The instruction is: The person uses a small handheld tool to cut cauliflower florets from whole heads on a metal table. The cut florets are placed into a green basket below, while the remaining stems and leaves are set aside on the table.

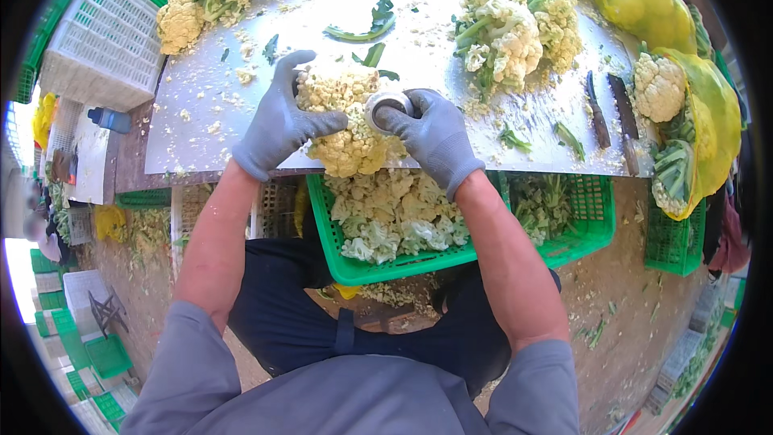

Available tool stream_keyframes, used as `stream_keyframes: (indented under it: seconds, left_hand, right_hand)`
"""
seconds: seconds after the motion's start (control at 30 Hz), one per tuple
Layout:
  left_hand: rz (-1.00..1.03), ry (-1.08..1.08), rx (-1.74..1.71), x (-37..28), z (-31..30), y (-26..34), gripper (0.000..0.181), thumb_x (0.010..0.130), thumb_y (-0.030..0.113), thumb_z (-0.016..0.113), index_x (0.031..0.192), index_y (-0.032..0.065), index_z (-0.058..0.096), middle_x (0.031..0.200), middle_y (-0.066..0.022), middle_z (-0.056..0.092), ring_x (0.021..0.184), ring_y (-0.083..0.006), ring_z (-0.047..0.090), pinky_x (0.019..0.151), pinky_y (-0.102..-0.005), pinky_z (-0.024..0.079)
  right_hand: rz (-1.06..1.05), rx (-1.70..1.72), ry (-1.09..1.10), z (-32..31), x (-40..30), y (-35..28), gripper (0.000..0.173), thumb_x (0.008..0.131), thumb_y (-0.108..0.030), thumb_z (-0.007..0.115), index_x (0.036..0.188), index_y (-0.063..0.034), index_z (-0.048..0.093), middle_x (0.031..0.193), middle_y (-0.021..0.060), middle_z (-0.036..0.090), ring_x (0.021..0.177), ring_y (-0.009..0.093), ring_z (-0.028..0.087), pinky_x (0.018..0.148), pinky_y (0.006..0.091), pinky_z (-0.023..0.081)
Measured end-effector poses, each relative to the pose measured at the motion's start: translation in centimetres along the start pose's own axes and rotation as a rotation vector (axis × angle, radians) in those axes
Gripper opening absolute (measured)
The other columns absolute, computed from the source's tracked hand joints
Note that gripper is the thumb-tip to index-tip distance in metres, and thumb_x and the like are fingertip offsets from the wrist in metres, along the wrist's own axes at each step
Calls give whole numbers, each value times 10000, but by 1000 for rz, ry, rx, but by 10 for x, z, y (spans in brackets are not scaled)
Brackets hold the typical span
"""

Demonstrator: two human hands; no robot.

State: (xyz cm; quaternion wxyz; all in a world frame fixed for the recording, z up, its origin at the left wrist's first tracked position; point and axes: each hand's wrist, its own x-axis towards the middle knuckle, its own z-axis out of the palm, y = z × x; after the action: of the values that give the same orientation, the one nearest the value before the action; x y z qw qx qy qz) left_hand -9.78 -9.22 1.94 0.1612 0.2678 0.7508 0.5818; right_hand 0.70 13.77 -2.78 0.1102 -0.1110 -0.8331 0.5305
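Note:
A cauliflower head with some brown specks lies at the near edge of the metal-topped table. My left hand, in a grey glove, rests at its left side with the fingers curved around it. In my gloved right hand is a round metal ring-shaped tool, held against the head's right side. Below the table edge, a green plastic crate holds cut cauliflower florets. More cauliflower heads lie on the table to the right, others at the far left.
Two knives lie on the table's right part, beside cauliflowers in a yellow bag. A second green crate with leaves stands right of the first. At left are a white crate and a blue bottle. Leaf scraps and crumbs litter the tabletop.

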Motion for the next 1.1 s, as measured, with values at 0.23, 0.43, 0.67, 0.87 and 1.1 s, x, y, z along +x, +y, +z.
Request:
stream_keyframes:
  seconds: [0.23, 0.43, 0.67, 0.87, 1.1]
  left_hand:
    - [-133, -124, 678, -1, -33, 18, 1157, 659, 390, 1064, 1597, 48, 479, 1504, -184, 618, 1407, -299, 582, 1188, -412, 457]
    - [34, -146, 589, -9, -39, 0, 1150, 662, 365, 1054, 1631, 99, 494, 1572, -191, 598, 1481, -327, 547, 1230, -430, 440]
    - [140, -104, 563, -11, -36, -10, 1039, 684, 386, 1038, 1569, 93, 580, 1422, -212, 685, 1306, -351, 675, 1104, -425, 551]
    - [143, -91, 469, -14, -41, -17, 1096, 630, 321, 1056, 1569, 50, 560, 1410, -215, 677, 1322, -379, 648, 1152, -422, 516]
    - [51, -141, 505, -26, -48, -15, 1111, 635, 265, 1046, 1590, 41, 523, 1497, -228, 617, 1384, -381, 605, 1181, -433, 497]
  right_hand:
    - [-122, -94, 11, 16, -13, -18, 411, 911, -371, 863, 940, 26, 761, 1047, 223, 732, 913, 391, 716, 827, 471, 562]
    - [103, 221, -118, 15, -5, -55, 513, 988, -472, 803, 854, 13, 702, 750, 199, 672, 684, 347, 634, 715, 461, 530]
    - [114, -221, -160, 46, -4, -81, 630, 1007, -603, 706, 907, 16, 768, 847, 264, 745, 838, 416, 752, 779, 502, 565]
    - [228, -299, -246, 12, -27, -35, 745, 984, -676, 672, 875, 53, 775, 800, 266, 735, 758, 384, 726, 755, 492, 545]
    - [170, -264, -139, 51, -16, -71, 725, 977, -656, 680, 922, 58, 798, 826, 291, 745, 825, 430, 752, 784, 502, 568]
